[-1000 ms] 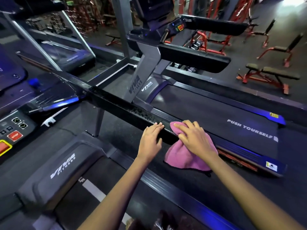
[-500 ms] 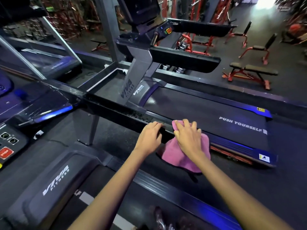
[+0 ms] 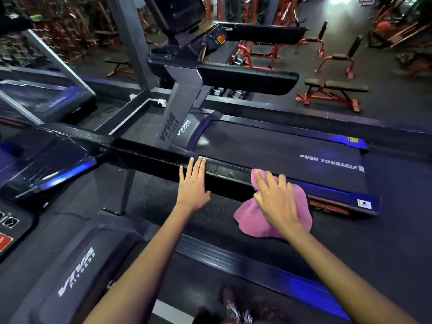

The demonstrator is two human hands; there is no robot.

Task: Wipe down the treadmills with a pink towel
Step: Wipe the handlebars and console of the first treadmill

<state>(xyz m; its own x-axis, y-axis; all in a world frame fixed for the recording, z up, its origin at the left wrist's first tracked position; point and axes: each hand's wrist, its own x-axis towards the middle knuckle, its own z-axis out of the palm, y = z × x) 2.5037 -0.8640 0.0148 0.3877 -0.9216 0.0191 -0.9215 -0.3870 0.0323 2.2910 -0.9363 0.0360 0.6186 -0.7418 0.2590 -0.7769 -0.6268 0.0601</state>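
Observation:
I stand on one treadmill and face its black right handrail [image 3: 149, 154]. My left hand [image 3: 192, 183] rests flat on that rail with straight fingers. To its right, my right hand [image 3: 275, 197] presses the pink towel [image 3: 254, 220] onto the rail's end, fingers spread over the cloth. The towel hangs down off the rail on my side. Beyond the rail lies a second treadmill [image 3: 268, 146] with "PUSH YOURSELF" on its belt.
The console [image 3: 9, 225] of my treadmill shows at the left edge, its motor cover [image 3: 77, 272] below. The second treadmill's padded arms [image 3: 247, 78] stand behind. Red weight benches [image 3: 334, 92] fill the floor at the back right. My shoes [image 3: 233, 307] are at the bottom.
My left hand has slid left along the rail and its fingers have straightened. My right hand has carried the towel to the right, so the hands now lie apart.

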